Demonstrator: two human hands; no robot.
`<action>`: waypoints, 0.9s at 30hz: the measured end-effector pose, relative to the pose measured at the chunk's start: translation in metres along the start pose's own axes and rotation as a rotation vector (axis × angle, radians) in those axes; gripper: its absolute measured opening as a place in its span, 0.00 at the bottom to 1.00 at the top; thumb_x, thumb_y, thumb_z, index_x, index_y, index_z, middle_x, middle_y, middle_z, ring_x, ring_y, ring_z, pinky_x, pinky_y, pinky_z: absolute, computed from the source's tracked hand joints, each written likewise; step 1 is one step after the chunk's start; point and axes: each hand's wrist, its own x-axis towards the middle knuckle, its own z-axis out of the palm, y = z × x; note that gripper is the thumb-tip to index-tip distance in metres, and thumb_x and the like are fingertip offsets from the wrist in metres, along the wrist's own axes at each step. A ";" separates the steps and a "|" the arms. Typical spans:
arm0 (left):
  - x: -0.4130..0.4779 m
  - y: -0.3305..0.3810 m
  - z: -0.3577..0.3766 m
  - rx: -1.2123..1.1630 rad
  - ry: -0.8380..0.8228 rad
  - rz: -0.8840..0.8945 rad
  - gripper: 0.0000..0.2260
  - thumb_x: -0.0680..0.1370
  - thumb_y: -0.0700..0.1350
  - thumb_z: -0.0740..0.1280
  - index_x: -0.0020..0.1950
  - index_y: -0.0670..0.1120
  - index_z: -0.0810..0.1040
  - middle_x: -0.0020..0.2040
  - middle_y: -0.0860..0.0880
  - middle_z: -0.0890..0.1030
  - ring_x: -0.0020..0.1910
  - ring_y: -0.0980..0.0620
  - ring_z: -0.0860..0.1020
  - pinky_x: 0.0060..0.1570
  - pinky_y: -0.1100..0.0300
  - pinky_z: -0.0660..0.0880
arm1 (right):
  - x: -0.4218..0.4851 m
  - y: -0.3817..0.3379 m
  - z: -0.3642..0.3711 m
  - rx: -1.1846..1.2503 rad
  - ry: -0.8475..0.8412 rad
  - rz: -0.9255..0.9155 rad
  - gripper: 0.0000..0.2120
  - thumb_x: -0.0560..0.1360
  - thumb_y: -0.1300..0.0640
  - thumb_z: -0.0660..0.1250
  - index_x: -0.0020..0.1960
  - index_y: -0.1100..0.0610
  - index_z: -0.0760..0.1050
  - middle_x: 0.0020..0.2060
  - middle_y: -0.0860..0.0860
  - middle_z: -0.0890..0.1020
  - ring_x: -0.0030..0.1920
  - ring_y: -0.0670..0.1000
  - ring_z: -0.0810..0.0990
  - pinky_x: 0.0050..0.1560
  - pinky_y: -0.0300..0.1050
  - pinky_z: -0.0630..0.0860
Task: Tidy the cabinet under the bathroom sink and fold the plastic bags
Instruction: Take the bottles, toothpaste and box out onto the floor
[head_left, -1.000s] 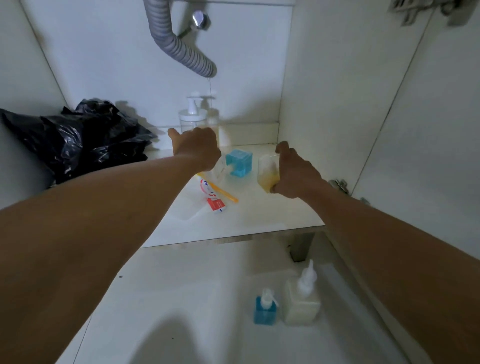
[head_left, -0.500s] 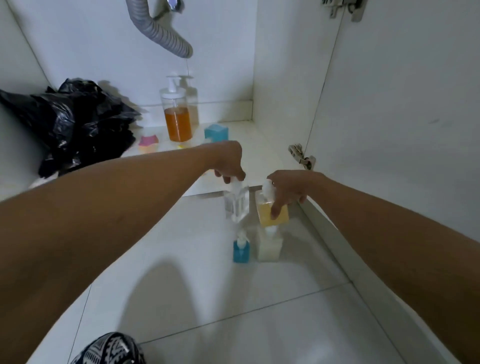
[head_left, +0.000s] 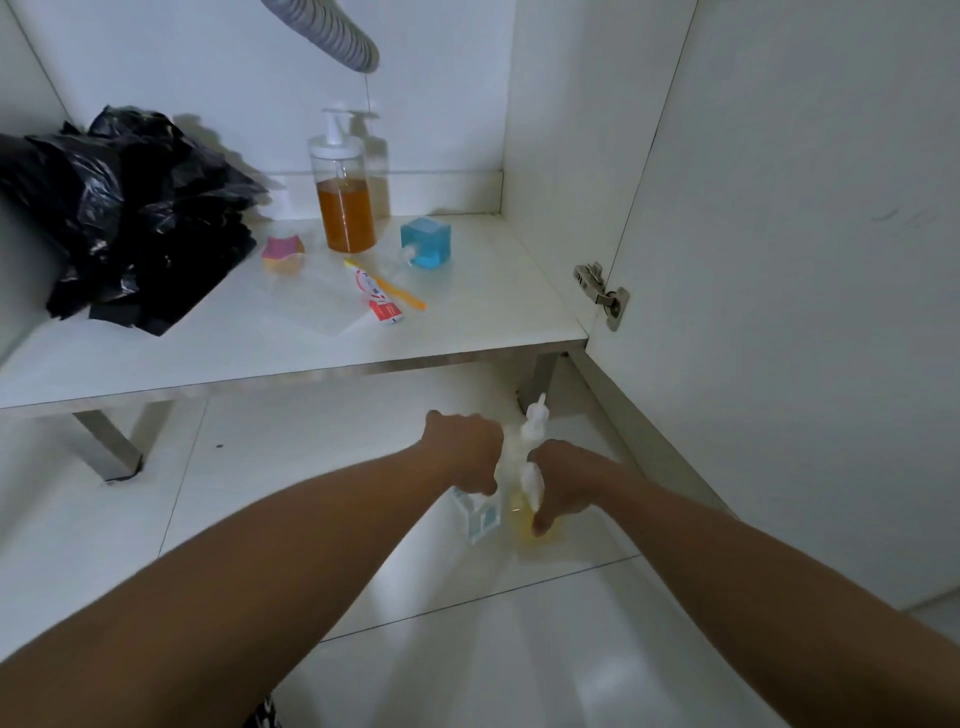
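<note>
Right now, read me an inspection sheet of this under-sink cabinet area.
Surface: white shelf, items scattered on it; tiled floor below.
Job's things: black plastic bags crumpled at shelf's left; amber pump bottle upright; blue cube bottle on its side.
Clutter: toothpaste tube, orange toothbrush lying loose mid-shelf.
Hands: left hand grips clear bottle, right hand grips yellow bottle, low over floor.
Cables: nothing seen.
Surroundings: grey drain hose above; door open right, hinge visible.

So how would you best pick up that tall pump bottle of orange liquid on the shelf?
Probably round its straight cylindrical body, from the front. The tall pump bottle stands upright near the back wall, so the front is open; its thin pump head gives less hold.
</note>
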 end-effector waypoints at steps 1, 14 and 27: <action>0.003 0.000 0.007 0.005 -0.008 -0.003 0.20 0.77 0.57 0.69 0.63 0.47 0.72 0.50 0.49 0.75 0.46 0.50 0.73 0.53 0.52 0.64 | 0.009 0.003 0.009 0.009 0.020 0.000 0.47 0.52 0.38 0.81 0.67 0.51 0.71 0.61 0.49 0.75 0.58 0.53 0.77 0.58 0.51 0.78; 0.019 0.002 0.031 -0.026 -0.045 -0.001 0.21 0.75 0.55 0.72 0.62 0.46 0.72 0.47 0.50 0.72 0.45 0.50 0.72 0.55 0.52 0.66 | 0.007 -0.007 0.028 -0.186 0.096 -0.016 0.37 0.56 0.40 0.82 0.59 0.54 0.76 0.50 0.50 0.81 0.47 0.53 0.82 0.46 0.46 0.77; 0.014 -0.027 -0.015 -0.128 -0.009 -0.014 0.28 0.68 0.58 0.79 0.60 0.45 0.74 0.47 0.50 0.76 0.45 0.52 0.75 0.37 0.62 0.67 | -0.009 -0.028 -0.059 -0.014 -0.147 -0.008 0.42 0.63 0.48 0.82 0.71 0.57 0.68 0.53 0.55 0.81 0.48 0.53 0.82 0.51 0.48 0.82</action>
